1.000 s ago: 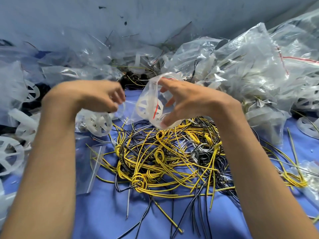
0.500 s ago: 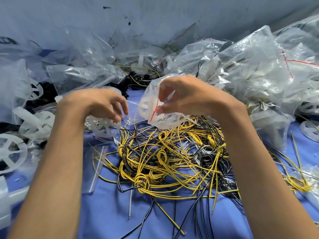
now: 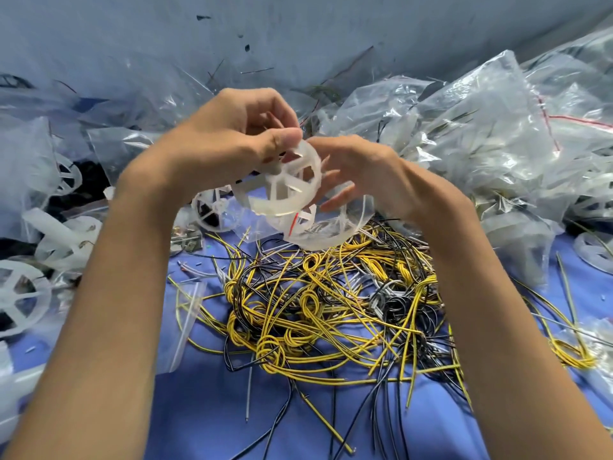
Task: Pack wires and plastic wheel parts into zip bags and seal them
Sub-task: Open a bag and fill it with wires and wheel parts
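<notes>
My left hand (image 3: 232, 137) pinches a white spoked plastic wheel (image 3: 282, 184) by its rim, holding it above the table. Right beside it my right hand (image 3: 358, 174) holds a clear zip bag (image 3: 318, 227) with a red strip; another white wheel lies inside the bag. The held wheel sits at the bag's mouth, partly over it. Below both hands a tangled heap of yellow and black wires (image 3: 331, 303) lies on the blue cloth (image 3: 212, 410).
Loose white wheels (image 3: 20, 297) lie at the left, one (image 3: 212, 210) just under my left wrist. Filled clear bags (image 3: 481, 144) pile up at the back and right. An empty zip bag (image 3: 182, 320) lies flat left of the wires. A grey wall stands behind.
My left hand picked up a loose wheel from the left and carried it up and right to the bag's mouth. My right hand kept hold of the bag and tilted it.
</notes>
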